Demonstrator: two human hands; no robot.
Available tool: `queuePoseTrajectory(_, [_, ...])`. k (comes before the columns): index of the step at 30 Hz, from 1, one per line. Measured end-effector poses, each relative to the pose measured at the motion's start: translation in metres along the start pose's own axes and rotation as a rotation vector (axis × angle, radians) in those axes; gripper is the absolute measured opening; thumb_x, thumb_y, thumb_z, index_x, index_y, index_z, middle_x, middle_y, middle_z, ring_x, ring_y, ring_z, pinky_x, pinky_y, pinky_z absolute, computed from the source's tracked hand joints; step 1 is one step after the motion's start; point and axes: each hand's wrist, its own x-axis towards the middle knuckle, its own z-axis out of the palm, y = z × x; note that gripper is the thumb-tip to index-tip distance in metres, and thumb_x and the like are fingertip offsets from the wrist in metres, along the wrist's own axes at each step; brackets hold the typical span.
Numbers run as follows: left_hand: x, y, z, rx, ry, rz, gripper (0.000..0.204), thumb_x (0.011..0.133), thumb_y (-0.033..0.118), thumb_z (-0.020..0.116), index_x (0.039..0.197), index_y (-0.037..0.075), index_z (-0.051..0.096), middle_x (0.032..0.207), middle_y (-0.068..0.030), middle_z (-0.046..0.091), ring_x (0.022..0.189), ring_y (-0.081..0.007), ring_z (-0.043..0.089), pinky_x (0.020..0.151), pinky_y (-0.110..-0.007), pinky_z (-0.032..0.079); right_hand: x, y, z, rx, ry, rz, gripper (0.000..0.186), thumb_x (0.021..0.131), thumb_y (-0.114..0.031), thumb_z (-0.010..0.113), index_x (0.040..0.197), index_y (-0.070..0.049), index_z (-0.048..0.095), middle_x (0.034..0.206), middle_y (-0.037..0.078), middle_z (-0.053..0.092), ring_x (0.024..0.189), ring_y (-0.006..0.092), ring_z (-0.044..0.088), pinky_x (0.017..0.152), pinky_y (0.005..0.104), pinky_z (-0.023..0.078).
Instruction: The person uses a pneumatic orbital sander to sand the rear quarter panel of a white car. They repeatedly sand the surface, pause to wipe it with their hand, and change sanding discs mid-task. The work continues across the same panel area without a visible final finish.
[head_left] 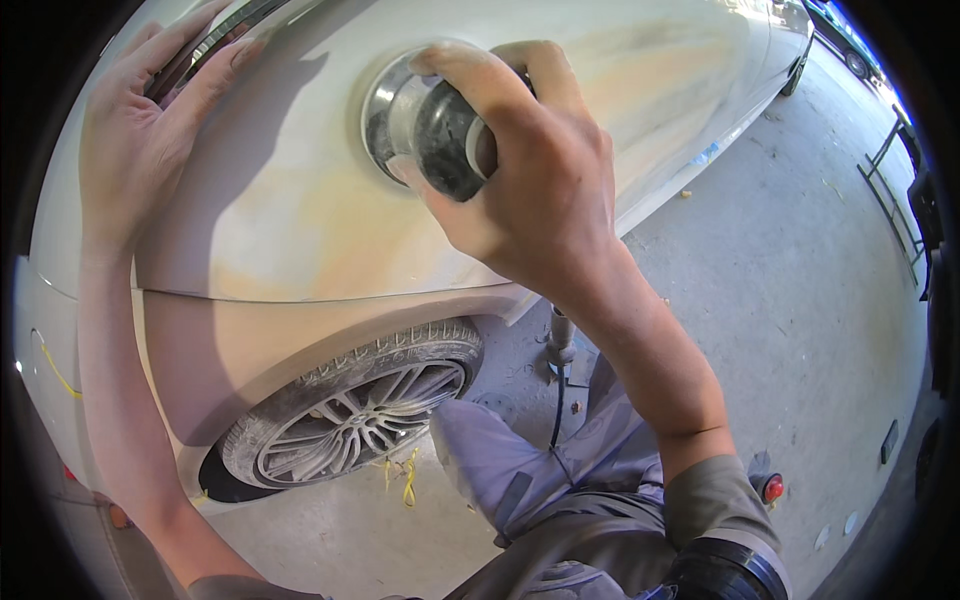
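Observation:
My right hand [550, 180] is wrapped round a round, dark-bodied orbital sander [435, 130], whose pad lies against the car's body panel [300, 220]. That panel is pale, with orange-beige and whitish sanded patches. At the upper left, my left hand [145, 140] rests on the bodywork beside a dark, glossy window edge [215, 45]. Its thumb and fingers are spread on either side of that edge, and the fingertips are partly out of sight. The face of the sander's pad is hidden against the panel.
Below the panel sits a dusty wheel [365, 420] under the arch. A dark hose [560, 400] hangs near my legs. Yellow strips [408, 478] lie by the tyre. A red-ended object [770, 488] is at the lower right, and a dark metal frame [890, 200] stands on the far right.

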Motion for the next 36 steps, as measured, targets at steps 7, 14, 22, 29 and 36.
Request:
queuePoseTrajectory(7, [0.0, -0.003, -0.004, 0.071, -0.056, -0.043, 0.038, 0.106, 0.027, 0.07, 0.137, 0.006, 0.072, 0.114, -0.0069, 0.076, 0.104, -0.0154, 0.07, 0.105, -0.029, 0.05, 0.014, 0.013, -0.009, -0.045, 0.101, 0.056, 0.053, 0.077, -0.007, 0.086, 0.127, -0.002, 0.068, 0.111, 0.022, 0.065, 0.099, 0.0383, 0.07, 0.086, 0.0416, 0.059])
queuePoseTrajectory(14, [0.001, 0.005, 0.001, 0.119, 0.048, 0.085, 0.038, 0.105, 0.027, 0.07, 0.136, 0.005, 0.072, 0.106, -0.0047, 0.072, 0.098, -0.0137, 0.069, 0.094, -0.028, 0.055, 0.019, 0.0, -0.014, -0.027, 0.098, -0.008, 0.054, 0.078, -0.004, 0.084, 0.128, 0.003, 0.065, 0.112, 0.023, 0.064, 0.1, 0.0365, 0.07, 0.087, 0.0404, 0.06])
queuePoseTrajectory(22, [0.001, 0.004, -0.004, 0.071, -0.023, 0.0, 0.04, 0.104, 0.026, 0.072, 0.138, 0.005, 0.071, 0.103, -0.0038, 0.066, 0.096, -0.0121, 0.068, 0.083, -0.023, 0.056, 0.01, -0.003, -0.007, 0.021, -0.041, -0.012, 0.053, 0.075, 0.0, 0.083, 0.125, 0.004, 0.067, 0.106, 0.027, 0.063, 0.091, 0.0398, 0.071, 0.076, 0.0446, 0.062])
queuePoseTrajectory(29, [-0.002, -0.008, 0.004, 0.085, 0.065, 0.058, 0.04, 0.104, 0.027, 0.073, 0.136, 0.004, 0.072, 0.104, -0.0062, 0.07, 0.097, -0.0144, 0.07, 0.087, -0.026, 0.058, 0.016, 0.057, -0.032, -0.154, 0.12, 0.269, 0.053, 0.077, -0.01, 0.088, 0.123, 0.001, 0.066, 0.11, 0.02, 0.065, 0.096, 0.0309, 0.069, 0.09, 0.0411, 0.056])
queuePoseTrajectory(36, [0.003, 0.005, -0.001, 0.002, 0.0, 0.029, 0.039, 0.104, 0.022, 0.072, 0.138, 0.002, 0.07, 0.103, -0.0033, 0.069, 0.095, -0.0086, 0.065, 0.084, -0.021, 0.051, -0.012, -0.012, 0.008, 0.012, -0.049, -0.099, 0.058, 0.074, -0.021, 0.09, 0.128, -0.016, 0.07, 0.115, 0.016, 0.069, 0.088, 0.0336, 0.071, 0.075, 0.0437, 0.061])
